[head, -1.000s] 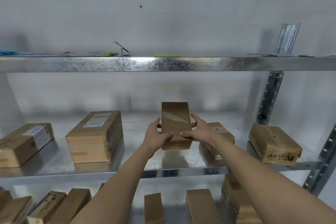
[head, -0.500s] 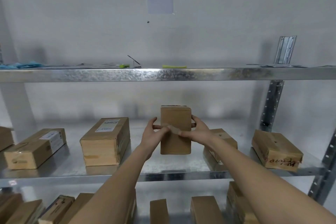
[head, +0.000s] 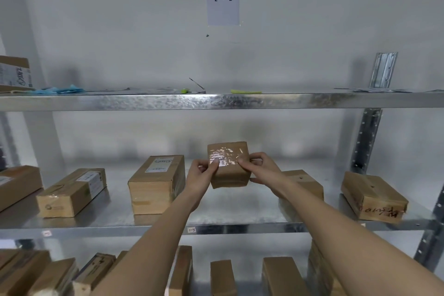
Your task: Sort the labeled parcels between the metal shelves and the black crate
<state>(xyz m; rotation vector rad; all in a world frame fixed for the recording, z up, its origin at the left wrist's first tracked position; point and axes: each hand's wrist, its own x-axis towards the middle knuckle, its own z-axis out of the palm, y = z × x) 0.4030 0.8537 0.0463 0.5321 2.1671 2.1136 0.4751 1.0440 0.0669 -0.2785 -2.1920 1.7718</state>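
Note:
I hold a small brown cardboard parcel [head: 229,166] in front of the middle metal shelf [head: 240,228], above its surface. My left hand [head: 200,175] grips its left side and my right hand [head: 258,168] its right side. Glossy tape across its facing side catches the light. Other parcels lie on the same shelf: a labeled one [head: 157,182] just left of my hands, another labeled one [head: 72,191] further left, and one with red writing [head: 374,196] at the right. No black crate is in view.
A sheet marked "2 - 2" [head: 223,0] hangs on the wall. The upper shelf [head: 216,101] carries a box [head: 14,73] at far left, a blue cloth and small green items. Several parcels [head: 223,276] stand on the lower shelf. An upright post [head: 366,139] stands right.
The parcel has been turned in my hands, so a shorter, taped face now shows. The view has tilted up, revealing more of the wall sign.

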